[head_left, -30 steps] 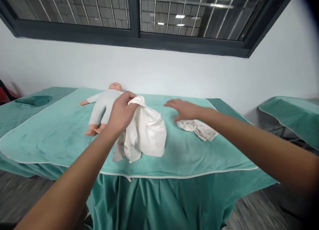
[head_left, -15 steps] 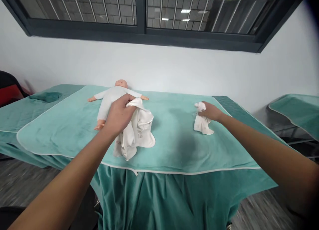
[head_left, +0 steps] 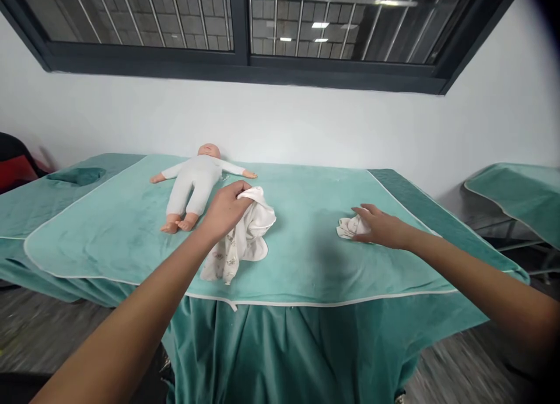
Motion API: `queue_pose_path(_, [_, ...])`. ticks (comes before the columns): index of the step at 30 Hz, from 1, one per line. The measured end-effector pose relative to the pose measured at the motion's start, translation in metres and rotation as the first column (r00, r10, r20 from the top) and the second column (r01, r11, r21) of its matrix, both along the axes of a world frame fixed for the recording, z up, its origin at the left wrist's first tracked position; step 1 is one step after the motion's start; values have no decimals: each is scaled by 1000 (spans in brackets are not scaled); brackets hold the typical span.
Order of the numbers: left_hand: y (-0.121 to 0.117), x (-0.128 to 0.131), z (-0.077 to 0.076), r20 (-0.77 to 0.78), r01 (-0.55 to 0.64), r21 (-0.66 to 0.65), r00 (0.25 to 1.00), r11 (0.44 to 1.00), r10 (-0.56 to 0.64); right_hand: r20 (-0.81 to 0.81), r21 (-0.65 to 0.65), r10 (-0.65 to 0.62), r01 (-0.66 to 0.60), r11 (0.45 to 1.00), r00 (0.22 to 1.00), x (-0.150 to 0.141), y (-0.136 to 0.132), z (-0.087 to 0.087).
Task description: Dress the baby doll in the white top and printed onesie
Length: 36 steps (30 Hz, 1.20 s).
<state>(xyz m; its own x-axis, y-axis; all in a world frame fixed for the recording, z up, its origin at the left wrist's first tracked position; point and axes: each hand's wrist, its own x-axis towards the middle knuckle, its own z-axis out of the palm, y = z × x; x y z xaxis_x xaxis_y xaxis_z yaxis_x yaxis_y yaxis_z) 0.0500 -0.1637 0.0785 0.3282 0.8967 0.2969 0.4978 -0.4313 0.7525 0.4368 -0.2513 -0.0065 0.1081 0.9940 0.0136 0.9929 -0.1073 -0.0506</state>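
Observation:
My left hand [head_left: 230,208] pinches a white baby garment with a small print [head_left: 249,232]; its folds hang down over the front of the mat, and its exact cut is hidden. To the right, a smaller crumpled white printed cloth [head_left: 349,226] lies on the mat. My right hand [head_left: 376,226] is at this cloth, thumb and fingers apart around its right side, partly covering it. Behind my left hand a baby doll [head_left: 195,179] in a pale suit lies on its back, arms spread and feet towards me.
A light green mat [head_left: 301,194] covers the bed, over a darker green cloth [head_left: 306,345] that hangs down in front. A wall [head_left: 284,124] and a barred window stand behind. Another green-covered surface [head_left: 520,194] is at the right, a red and black object [head_left: 17,167] at the left.
My right hand has lowered the small cloth onto the mat, and its fingers have spread. My left hand has shifted slightly right and down with the garment, uncovering more of the doll's legs.

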Motion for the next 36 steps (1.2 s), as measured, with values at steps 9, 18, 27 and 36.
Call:
queue_pose_path(9, [-23, 39, 48, -96, 166, 209, 984, 964, -149, -621, 530, 554, -224, 818, 554, -168, 20, 86])
queue_pose_path(18, [-12, 17, 52, -326, -47, 543, 909, 839, 261, -352, 696, 374, -27, 717, 858, -173, 43, 118])
queue_pose_path(27, [-16, 21, 51, -339, -71, 611, 877, 789, 341, -420, 534, 455, -192, 824, 786, -185, 42, 127])
queue_pose_path(36, [-4, 6, 40, -435, -57, 660, 784, 750, 442, -218, 441, 268, -150, 885, 938, -161, 53, 124])
